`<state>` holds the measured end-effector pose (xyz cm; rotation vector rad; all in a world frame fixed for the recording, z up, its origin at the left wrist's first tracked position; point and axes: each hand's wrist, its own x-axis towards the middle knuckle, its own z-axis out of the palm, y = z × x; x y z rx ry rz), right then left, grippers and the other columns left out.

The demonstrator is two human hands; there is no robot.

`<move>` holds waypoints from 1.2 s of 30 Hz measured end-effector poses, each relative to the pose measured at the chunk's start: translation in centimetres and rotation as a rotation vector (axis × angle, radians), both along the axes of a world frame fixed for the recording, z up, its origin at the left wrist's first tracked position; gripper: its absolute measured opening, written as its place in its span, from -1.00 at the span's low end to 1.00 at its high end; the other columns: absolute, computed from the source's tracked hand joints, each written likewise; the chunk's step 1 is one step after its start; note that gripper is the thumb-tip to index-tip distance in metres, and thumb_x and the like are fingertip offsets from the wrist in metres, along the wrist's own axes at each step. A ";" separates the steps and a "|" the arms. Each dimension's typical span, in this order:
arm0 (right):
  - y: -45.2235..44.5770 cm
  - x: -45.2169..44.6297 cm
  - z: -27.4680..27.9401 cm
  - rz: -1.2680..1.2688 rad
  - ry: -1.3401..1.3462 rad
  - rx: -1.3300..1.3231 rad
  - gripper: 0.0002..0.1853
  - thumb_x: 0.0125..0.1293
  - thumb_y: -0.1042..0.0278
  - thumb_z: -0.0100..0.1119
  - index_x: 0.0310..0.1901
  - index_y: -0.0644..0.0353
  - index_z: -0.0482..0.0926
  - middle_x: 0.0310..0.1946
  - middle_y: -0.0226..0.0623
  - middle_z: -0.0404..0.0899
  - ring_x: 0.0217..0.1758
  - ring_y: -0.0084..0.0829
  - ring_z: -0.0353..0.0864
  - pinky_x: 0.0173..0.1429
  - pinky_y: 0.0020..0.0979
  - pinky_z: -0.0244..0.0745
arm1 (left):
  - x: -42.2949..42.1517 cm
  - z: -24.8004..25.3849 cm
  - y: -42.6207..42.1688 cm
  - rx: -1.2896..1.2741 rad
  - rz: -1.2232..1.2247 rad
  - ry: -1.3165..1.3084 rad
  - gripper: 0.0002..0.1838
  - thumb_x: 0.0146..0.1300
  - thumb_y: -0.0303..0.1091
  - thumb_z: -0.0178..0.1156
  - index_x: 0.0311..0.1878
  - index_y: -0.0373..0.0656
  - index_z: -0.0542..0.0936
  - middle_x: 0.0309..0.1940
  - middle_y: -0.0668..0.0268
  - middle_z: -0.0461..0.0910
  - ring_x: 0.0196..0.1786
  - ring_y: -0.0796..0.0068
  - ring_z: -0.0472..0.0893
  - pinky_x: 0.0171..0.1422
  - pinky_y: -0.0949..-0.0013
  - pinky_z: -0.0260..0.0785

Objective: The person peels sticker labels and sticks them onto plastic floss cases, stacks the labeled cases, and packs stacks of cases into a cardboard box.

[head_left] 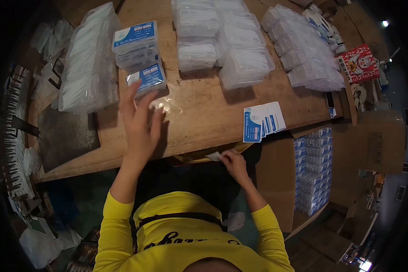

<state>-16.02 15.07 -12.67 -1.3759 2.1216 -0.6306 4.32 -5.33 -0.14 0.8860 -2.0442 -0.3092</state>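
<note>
My left hand (140,119) is over the wooden table with its fingers apart and nothing in them. Its fingertips are just in front of a clear plastic box with a blue and white card (150,78). Behind that box stands a stack of similar boxes (136,41). At the table's front edge, my right hand (235,164) pinches a small white piece (214,156), whose exact nature I cannot make out. A fan of blue and white cards (253,124) lies on the table, up and to the right of my right hand.
Rows of clear boxes with white contents (88,59), (245,59), (310,68) fill the back of the wooden table (195,118). A dark plate (68,136) lies at the left. An open cardboard box (276,181) with stacked blue and white packs (313,172) stands at the right.
</note>
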 end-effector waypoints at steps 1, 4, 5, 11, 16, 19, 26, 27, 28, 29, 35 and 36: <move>-0.8 -0.4 -0.1 -0.115 -0.167 0.049 -0.81 0.07 0.46 0.17 -0.28 0.37 0.51 -0.44 -0.21 0.51 -0.44 -0.32 0.54 -0.39 -0.35 0.43 | -0.4 0.3 1.2 0.066 -0.081 0.043 -0.64 -0.02 -0.56 0.21 -0.08 -0.23 0.49 0.14 0.05 0.25 0.19 0.06 0.25 0.22 0.21 0.13; -2.4 -1.3 -0.3 -0.400 -0.537 0.084 -0.79 0.13 0.48 0.09 -0.21 0.40 0.47 -0.45 -0.20 0.55 -0.48 -0.39 0.55 -0.41 -0.39 0.42 | -1.6 -0.2 4.6 0.343 -0.309 0.141 -0.64 -0.02 -0.60 0.21 -0.08 -0.22 0.49 0.10 0.05 0.27 0.13 0.08 0.31 0.15 0.24 0.24; -2.6 -1.3 -0.3 -0.446 -0.574 0.021 -0.77 0.14 0.48 0.06 -0.18 0.41 0.46 -0.44 -0.18 0.56 -0.47 -0.40 0.56 -0.39 -0.41 0.42 | -2.1 -0.2 5.6 0.411 -0.370 0.166 -0.64 -0.03 -0.61 0.21 -0.08 -0.22 0.48 0.09 0.05 0.28 0.10 0.10 0.34 0.13 0.27 0.26; -1.1 1.3 7.1 0.163 -0.248 -0.214 -0.73 0.14 0.48 0.08 -0.10 0.35 0.47 -0.31 -0.15 0.57 -0.31 -0.27 0.59 -0.22 -0.34 0.47 | -2.9 -1.4 9.0 0.746 -0.738 0.221 -0.71 0.00 -0.68 0.18 -0.15 -0.27 0.51 -0.13 0.13 0.45 -0.13 0.29 0.53 -0.06 0.41 0.40; -2.3 -2.3 11.8 0.140 0.589 -0.352 -0.57 -0.02 0.54 0.20 -0.02 0.22 0.46 0.07 -0.17 0.39 0.07 -0.14 0.35 0.17 -0.15 0.21 | -3.5 -1.6 9.7 1.001 -0.806 0.287 -0.78 0.08 -0.69 0.11 -0.17 -0.30 0.50 -0.14 0.17 0.47 -0.13 0.42 0.53 -0.07 0.48 0.39; -2.5 -4.4 10.5 0.193 0.654 -0.302 -0.53 -0.05 0.60 0.17 0.00 0.16 0.48 0.08 -0.26 0.41 0.17 -0.16 0.27 0.25 -0.08 0.10 | -3.6 -1.5 9.7 1.012 -0.804 0.321 -0.80 0.12 -0.69 0.08 -0.17 -0.30 0.51 -0.17 0.22 0.47 -0.14 0.50 0.51 -0.08 0.51 0.38; -2.6 -5.0 11.5 0.235 0.470 -0.308 -0.56 -0.04 0.65 0.12 -0.04 0.13 0.53 0.02 -0.29 0.47 0.22 -0.15 0.23 0.27 -0.05 0.04 | -4.5 -3.0 9.8 1.137 -0.784 0.302 -0.84 0.18 -0.62 0.06 -0.16 -0.28 0.51 -0.20 0.30 0.47 -0.20 0.59 0.49 -0.13 0.56 0.36; -2.8 -4.6 12.0 0.225 0.455 -0.280 -0.57 -0.02 0.65 0.11 -0.04 0.13 0.53 0.03 -0.29 0.46 0.21 -0.14 0.23 0.27 -0.05 0.04 | -4.7 -3.2 9.8 1.178 -0.781 0.290 -0.84 0.20 -0.59 0.06 -0.15 -0.28 0.51 -0.20 0.31 0.47 -0.21 0.59 0.49 -0.13 0.56 0.36; -2.9 -3.8 12.4 0.201 0.430 -0.309 -0.58 -0.01 0.64 0.10 -0.04 0.13 0.53 0.03 -0.29 0.46 0.21 -0.14 0.22 0.27 -0.06 0.05 | -4.9 -3.3 9.8 1.221 -0.778 0.277 -0.85 0.21 -0.56 0.06 -0.14 -0.28 0.50 -0.19 0.32 0.48 -0.22 0.60 0.49 -0.12 0.56 0.36; -3.1 -2.8 12.7 0.177 0.405 -0.338 -0.59 0.00 0.62 0.09 -0.04 0.13 0.53 0.04 -0.29 0.45 0.21 -0.13 0.22 0.27 -0.07 0.05 | -5.2 -3.1 9.7 1.367 -0.772 0.356 -0.85 0.23 -0.53 0.05 -0.13 -0.28 0.50 -0.20 0.32 0.49 -0.22 0.60 0.50 -0.12 0.56 0.37; -3.9 1.5 13.5 0.215 0.484 -0.550 -0.57 -0.05 0.57 0.11 -0.05 0.12 0.53 0.01 -0.25 0.44 0.10 -0.19 0.35 0.15 -0.19 0.21 | -5.0 -1.5 9.2 1.709 -0.770 0.647 -0.81 0.28 -0.43 0.03 -0.11 -0.30 0.48 -0.26 0.33 0.53 -0.25 0.61 0.51 -0.13 0.52 0.43; -4.1 1.8 13.5 0.214 0.466 -0.547 -0.58 -0.05 0.57 0.12 -0.05 0.14 0.53 0.00 -0.23 0.45 0.08 -0.19 0.36 0.13 -0.21 0.23 | -4.7 -1.9 9.1 1.684 -0.773 0.670 -0.82 0.27 -0.44 0.03 -0.12 -0.30 0.49 -0.27 0.34 0.53 -0.25 0.62 0.52 -0.16 0.54 0.43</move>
